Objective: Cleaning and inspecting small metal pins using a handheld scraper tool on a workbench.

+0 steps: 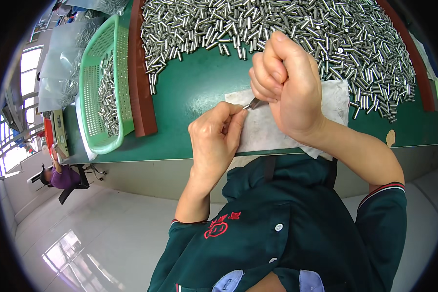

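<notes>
My left hand [213,134] pinches a small shiny metal pin [246,107] between thumb and fingertips, low over the front of the green table. My right hand [297,90] is closed in a fist around a slim tool [256,102]. Only the tool's dark metal end shows below the fist, touching or very close to the pin; its kind is hidden by the fingers. Beneath both hands lies a stained white cloth or paper sheet [336,100]. A wide heap of short steel pins [199,29] spreads across the table beyond my hands.
Dark red rails [142,107] border the green table [180,92] at left and right. A light green plastic basket [85,117] with more pins stands outside the left rail, beside clear bags [58,73]. At far left, a person in purple [65,177] sits.
</notes>
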`<action>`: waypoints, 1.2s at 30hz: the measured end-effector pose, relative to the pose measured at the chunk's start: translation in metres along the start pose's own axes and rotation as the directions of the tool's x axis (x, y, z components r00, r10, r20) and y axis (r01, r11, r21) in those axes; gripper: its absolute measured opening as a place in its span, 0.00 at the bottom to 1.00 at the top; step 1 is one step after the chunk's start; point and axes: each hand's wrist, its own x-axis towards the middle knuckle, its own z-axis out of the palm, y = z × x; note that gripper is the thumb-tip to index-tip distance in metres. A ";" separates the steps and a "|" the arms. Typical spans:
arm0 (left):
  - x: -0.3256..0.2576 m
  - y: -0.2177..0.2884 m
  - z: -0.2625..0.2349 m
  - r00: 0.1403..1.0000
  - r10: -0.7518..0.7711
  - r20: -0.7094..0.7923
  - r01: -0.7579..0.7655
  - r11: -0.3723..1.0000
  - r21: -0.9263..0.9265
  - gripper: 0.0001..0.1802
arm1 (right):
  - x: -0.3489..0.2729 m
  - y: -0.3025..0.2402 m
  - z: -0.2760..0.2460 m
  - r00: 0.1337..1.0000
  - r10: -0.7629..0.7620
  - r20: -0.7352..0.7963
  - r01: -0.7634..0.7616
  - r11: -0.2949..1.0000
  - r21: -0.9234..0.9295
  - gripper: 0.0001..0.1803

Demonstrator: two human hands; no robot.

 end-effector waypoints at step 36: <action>0.004 0.002 -0.006 0.996 -0.083 -0.009 0.080 0.975 -0.209 0.04 | 0.018 -0.016 -0.010 0.994 -0.046 0.094 0.035 0.993 0.114 0.20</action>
